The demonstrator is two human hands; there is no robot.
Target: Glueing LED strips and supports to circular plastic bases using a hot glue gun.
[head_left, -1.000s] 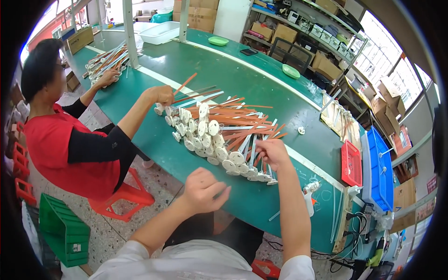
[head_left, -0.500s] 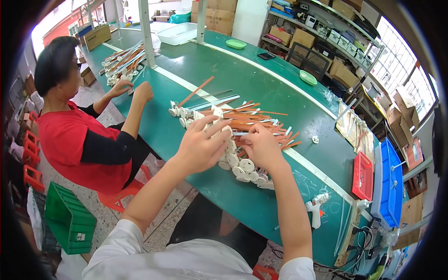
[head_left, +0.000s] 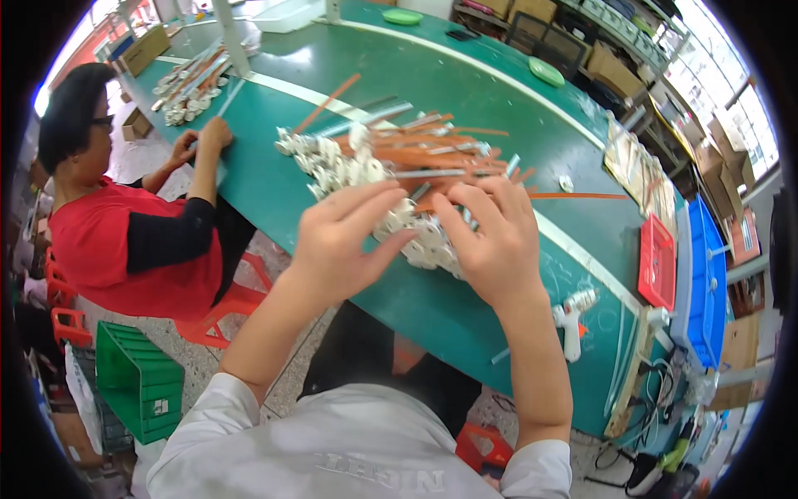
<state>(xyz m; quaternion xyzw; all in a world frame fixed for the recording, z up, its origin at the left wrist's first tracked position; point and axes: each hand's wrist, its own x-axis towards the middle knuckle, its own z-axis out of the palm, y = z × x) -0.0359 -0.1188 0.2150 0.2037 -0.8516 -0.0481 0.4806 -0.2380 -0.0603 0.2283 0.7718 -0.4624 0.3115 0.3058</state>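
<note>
A pile of orange and pale strips (head_left: pixel 428 154) with round white plastic discs (head_left: pixel 332 165) at their near ends lies on the green table in front of me. My left hand (head_left: pixel 337 241) is held over the discs with thumb and fingers apart and nothing between them. To its right, my right hand (head_left: pixel 499 237) is curled over the pile's near right side. One long orange strip (head_left: pixel 582 196) sticks out to the right from behind its fingers, which appear closed on it. The fingertips are blurred and partly hidden.
A white glue gun (head_left: pixel 572 320) lies on the table at right, beyond it a red basket (head_left: pixel 657 262) and a blue tray (head_left: pixel 702 287). At left sits a co-worker in red (head_left: pixel 137 237) near a second strip pile (head_left: pixel 193 83). A green crate (head_left: pixel 137 382) stands on the floor.
My hands have shifted, the left one opening off the discs and the right one rising slightly. An orange strip now reaches further right. The whole view has tilted downward.
</note>
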